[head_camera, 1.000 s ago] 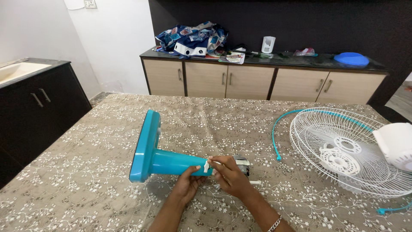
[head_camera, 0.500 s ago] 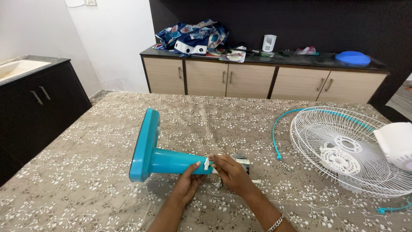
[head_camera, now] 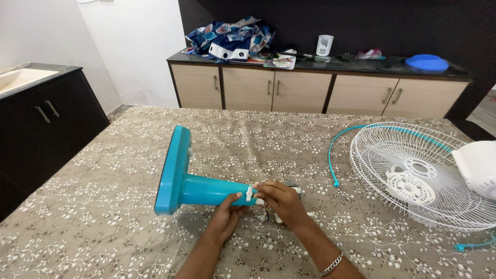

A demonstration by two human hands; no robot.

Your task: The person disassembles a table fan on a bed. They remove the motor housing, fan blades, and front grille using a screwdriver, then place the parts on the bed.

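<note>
Head view, landmark: the teal fan stand (head_camera: 191, 181), lying on its side on the counter (head_camera: 103, 222) under a floral cloth, its flat base up on edge at the left and its neck pointing right.
Left hand (head_camera: 227, 214): curled around the underside of the stand's neck near its right end, thumb on top beside a small white clip (head_camera: 249, 194); a closed steadying grip.
Right hand (head_camera: 281, 202): closed over the stand's right end, fingers pinched where the white clip meets the neck; a bracelet shows at the wrist.
Hidden part: a grey metal piece (head_camera: 290, 185) peeks out past the right hand's knuckles, possibly a motor mount; the hand covers too much to be sure.
Right of the stand: a white wire fan guard (head_camera: 408, 175) lying flat, a teal rim ring (head_camera: 341, 142) beside it, a white motor housing (head_camera: 478, 165) farther right.
Behind the stand: a beige cabinet (head_camera: 310, 90) with a bundle of patterned cloth (head_camera: 230, 39) and a blue lid (head_camera: 426, 63).
Risk, slipping: the stand rests only on its base edge, so I judge a hard push from the right hand could roll or slide it.
Risk, clip: the small clip could snap or pop off under a twisting force.
</note>
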